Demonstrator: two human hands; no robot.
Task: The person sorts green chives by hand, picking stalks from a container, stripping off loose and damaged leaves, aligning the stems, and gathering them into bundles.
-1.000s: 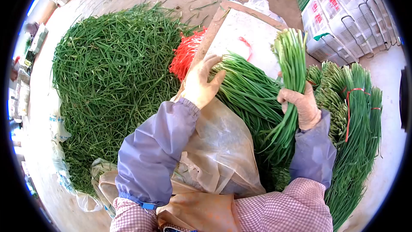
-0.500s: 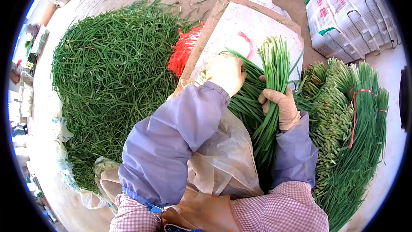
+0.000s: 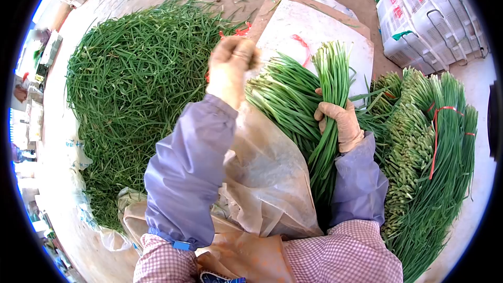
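Head camera view: the person's right hand (image 3: 343,126) grips an upright bunch of garlic chives (image 3: 334,68). Its fingers are wrapped around the stalks and pressed in on them. The bunch's pale cut ends point away from the body, over a white-topped board (image 3: 293,21); its green leaves trail down towards the lap.

The left hand (image 3: 230,68) is apart from the bunch, between the board's near left side and a large heap of loose green leaves (image 3: 136,84). Its fingers are curled inward and blurred; whether they pinch anything cannot be told. Red ties (image 3: 242,30) show just beyond that hand and are partly hidden by it.

A loose layer of chives (image 3: 283,86) lies at the near side of the board, between the two hands, pale ends towards the left. One red strip (image 3: 302,47) lies on the board's white surface, near the top of the gripped bunch.

To the right of the right arm, finished bundles (image 3: 445,178) lie stacked; a red band (image 3: 436,141) encircles one of them. White plastic crates (image 3: 419,26) stand beyond. Both forearms wear purple sleeve covers (image 3: 183,162), and translucent plastic sheeting (image 3: 270,170) lies between them.
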